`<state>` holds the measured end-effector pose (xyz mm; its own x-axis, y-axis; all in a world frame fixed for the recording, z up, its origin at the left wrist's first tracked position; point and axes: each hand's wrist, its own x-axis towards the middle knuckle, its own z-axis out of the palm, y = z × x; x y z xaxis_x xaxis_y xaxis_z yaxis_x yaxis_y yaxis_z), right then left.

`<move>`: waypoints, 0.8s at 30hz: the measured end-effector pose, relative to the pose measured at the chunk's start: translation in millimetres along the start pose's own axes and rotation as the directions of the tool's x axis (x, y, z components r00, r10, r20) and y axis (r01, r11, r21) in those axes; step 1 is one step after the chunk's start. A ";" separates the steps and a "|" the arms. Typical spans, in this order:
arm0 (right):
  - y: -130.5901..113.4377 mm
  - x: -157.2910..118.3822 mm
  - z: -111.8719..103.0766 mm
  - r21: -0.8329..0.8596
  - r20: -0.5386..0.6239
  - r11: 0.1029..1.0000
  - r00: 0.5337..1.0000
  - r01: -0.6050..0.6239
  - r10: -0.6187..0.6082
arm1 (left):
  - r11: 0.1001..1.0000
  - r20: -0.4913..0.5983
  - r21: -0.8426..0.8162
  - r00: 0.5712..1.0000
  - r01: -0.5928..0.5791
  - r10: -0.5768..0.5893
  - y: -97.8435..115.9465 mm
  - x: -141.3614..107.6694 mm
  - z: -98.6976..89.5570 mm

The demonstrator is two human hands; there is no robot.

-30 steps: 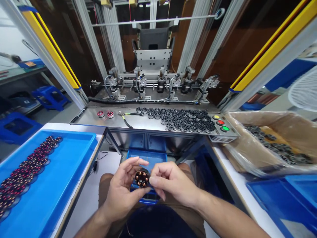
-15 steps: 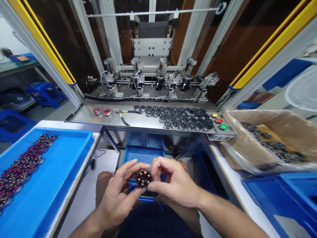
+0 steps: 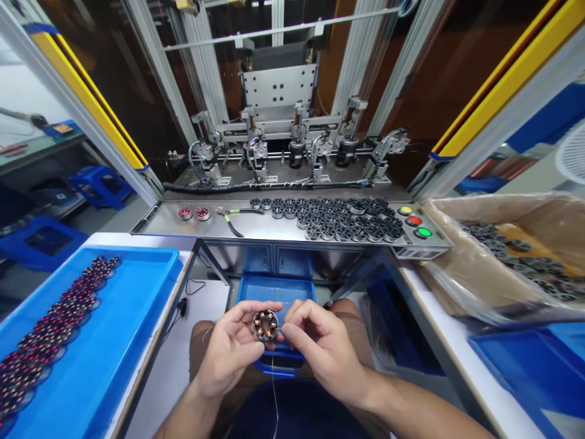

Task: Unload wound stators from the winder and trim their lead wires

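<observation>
The half-curled left hand [image 3: 233, 349] holds a copper-wound ring [image 3: 261, 332] in front of a blue tray [image 3: 274, 285]; the right hand [image 3: 320, 344], thumb and forefinger close together, is just beside it; whether these pinch something, I cannot tell; a thin wire [image 3: 275, 390] hangs below.

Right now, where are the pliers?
In the head view, the pliers lie left of centre on the metal ledge, between the two red-wound rings and the rows of dark rings.

left: wound stators [image 3: 64, 312] in tray [image 3: 123, 305] | ahead: pliers [image 3: 247, 211] left of cores [image 3: 343, 230] on ledge [image 3: 261, 228] | right: parts [image 3: 530, 266] in carton [image 3: 452, 274]
</observation>
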<state>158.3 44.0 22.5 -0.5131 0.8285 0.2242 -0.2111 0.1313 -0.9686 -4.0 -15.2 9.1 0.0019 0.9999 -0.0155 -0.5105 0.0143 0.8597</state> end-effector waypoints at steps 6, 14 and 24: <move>6.6 -4.1 5.8 -0.052 -0.003 0.999 1.000 -0.008 0.008 | 0.994 -0.177 0.072 0.980 -0.078 0.090 -13.8 5.3 2.9; 7.0 -3.1 7.8 0.008 0.038 1.000 0.999 -0.029 0.028 | 0.719 -0.143 0.618 0.853 -0.319 0.501 -16.9 -11.0 -0.3; 14.5 -8.6 19.5 0.065 -0.079 0.998 0.997 0.001 0.004 | 0.611 -0.002 0.644 0.797 -0.461 0.603 -11.7 -12.2 -2.5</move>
<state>143.4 28.1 8.6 -0.4463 0.8696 0.2112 -0.2652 0.0968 -0.9593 -0.2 -27.6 -2.1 -0.3079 0.8059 0.5057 0.2408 -0.4481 0.8609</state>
